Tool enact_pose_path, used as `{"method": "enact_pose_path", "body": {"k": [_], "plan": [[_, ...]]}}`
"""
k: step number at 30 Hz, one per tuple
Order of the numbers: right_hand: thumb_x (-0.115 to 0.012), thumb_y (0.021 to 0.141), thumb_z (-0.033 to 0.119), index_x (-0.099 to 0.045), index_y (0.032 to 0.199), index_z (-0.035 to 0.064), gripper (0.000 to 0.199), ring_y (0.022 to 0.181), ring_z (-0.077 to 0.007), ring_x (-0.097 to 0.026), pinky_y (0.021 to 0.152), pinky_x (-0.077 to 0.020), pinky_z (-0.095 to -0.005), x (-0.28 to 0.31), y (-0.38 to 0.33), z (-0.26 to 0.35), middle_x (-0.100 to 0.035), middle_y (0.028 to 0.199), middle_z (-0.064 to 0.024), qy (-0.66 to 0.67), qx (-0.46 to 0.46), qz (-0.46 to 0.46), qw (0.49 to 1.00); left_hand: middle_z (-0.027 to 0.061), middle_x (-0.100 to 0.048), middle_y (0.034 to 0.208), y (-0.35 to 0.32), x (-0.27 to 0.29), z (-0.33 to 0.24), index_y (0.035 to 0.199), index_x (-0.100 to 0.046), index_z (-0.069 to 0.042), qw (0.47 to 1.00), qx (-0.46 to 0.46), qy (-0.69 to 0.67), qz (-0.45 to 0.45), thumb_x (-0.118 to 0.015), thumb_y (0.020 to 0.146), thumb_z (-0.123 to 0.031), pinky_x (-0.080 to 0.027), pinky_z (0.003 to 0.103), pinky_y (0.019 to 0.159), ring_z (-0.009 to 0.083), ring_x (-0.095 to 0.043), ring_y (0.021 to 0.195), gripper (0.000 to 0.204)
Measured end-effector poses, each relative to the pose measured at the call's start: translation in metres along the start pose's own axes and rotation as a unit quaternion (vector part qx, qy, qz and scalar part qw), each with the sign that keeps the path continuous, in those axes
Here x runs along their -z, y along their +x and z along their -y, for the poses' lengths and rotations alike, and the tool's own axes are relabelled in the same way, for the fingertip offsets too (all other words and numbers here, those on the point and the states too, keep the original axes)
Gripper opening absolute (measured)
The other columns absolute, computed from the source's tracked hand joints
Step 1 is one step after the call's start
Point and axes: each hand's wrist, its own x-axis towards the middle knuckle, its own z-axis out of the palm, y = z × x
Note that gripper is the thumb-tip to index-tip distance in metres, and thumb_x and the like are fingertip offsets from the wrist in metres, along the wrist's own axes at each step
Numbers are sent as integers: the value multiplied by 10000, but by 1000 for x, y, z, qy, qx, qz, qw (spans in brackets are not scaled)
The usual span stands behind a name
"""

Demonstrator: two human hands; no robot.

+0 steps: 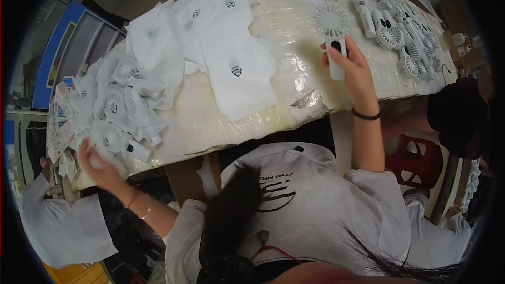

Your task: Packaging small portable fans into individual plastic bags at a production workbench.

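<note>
My right hand (355,68) is wrapped round the handle of a white handheld fan (331,21), its round slatted head pointing away from me over the table. Blurred by motion, my left hand (100,171) is at the near left table edge with fingers apart and nothing visible in it. It is beside a heap of fans in translucent bags (113,102); one fan's white handle (138,151) sticks out of its bag. Flat white pouches with a small dark print (236,68) lie in overlapping stacks left of the middle.
Several loose white fans (410,42) are piled at the right end of the plastic-covered table (294,73). A blue-edged rack (79,42) stands beyond the left end. People sit at both sides, one in a pale sleeve (68,226). A red stool (418,160) is at the right.
</note>
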Motion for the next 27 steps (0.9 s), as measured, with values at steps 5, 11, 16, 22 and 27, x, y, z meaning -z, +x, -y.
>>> {"method": "enact_pose_path", "body": {"k": [5, 11, 16, 22, 27], "plan": [[-585, 846, 14, -504, 1202, -26, 367, 743, -124, -584, 683, -477, -217, -16, -21, -17, -641, 1005, -106, 79, 0, -10, 997, 61, -610, 998, -37, -126, -161, 963, -626, -44, 901, -169, -263, 300, -619, 760, -12, -444, 288, 784, 210, -561, 871, 205], [-586, 843, 6, -489, 1225, -29, 396, 761, -130, -592, 684, -486, -219, 10, -13, -20, -638, 1025, -115, 108, -15, 7, 994, 19, -570, 914, -39, -167, -202, 928, -627, -63, 832, -110, -294, 457, -630, 773, -54, -427, 255, 709, 169, -530, 793, 155], [-577, 847, 8, -471, 1253, -23, 420, 762, -136, -590, 672, -485, -220, 10, -2, -30, -635, 1030, -125, 81, 38, -32, 995, 10, -552, 892, -34, -187, -205, 908, -621, -56, 799, -103, -285, 519, -635, 774, -61, -415, 239, 684, 152, -505, 752, 134], [-572, 849, 15, -376, 1342, 8, 531, 745, -156, -587, 643, -484, -228, -4, 1, -32, -632, 1025, -142, -29, 80, -66, 994, 12, -542, 853, -30, -192, -200, 865, -624, -31, 805, -117, -283, 508, -648, 767, -52, -405, 221, 660, 136, -487, 713, 103], [-548, 837, -9, -160, 1454, 71, 734, 696, -216, -608, 534, -489, -254, -4, -25, -20, -626, 1005, -195, 135, -26, 95, 986, 21, -549, 800, -36, -171, -192, 841, -638, -15, 831, -24, -340, 439, -650, 777, -40, -414, 222, 643, 128, -493, 689, 70]]}}
